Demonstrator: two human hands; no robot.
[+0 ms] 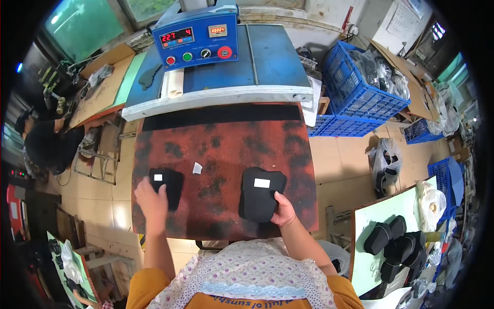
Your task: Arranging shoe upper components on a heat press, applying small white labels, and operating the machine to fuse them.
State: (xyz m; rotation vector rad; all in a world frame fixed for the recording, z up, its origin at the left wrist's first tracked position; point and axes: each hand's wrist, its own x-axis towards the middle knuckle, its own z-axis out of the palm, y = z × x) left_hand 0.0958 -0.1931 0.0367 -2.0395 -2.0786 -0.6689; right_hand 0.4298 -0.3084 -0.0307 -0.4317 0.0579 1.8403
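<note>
Two flat black padded pieces, each with a small white label, lie on a red board with dark stains (221, 149). My right hand (283, 211) grips the larger right piece (257, 203) at its lower right edge, thumb on top and fingers mostly hidden. At the smaller left piece (175, 189), my left hand (150, 200) rests against its left edge. Its thumb and fingers are apart, with the thumb over the black surface. Between the two pieces is a small white scrap (197, 168).
Beyond the board stands a blue machine with a control box (198, 41) and a pale front bar (221, 98). Blue crates (355, 87) are stacked at the right. A side table (368, 216) holds several black pads (396, 242). Another person (51, 141) is at far left.
</note>
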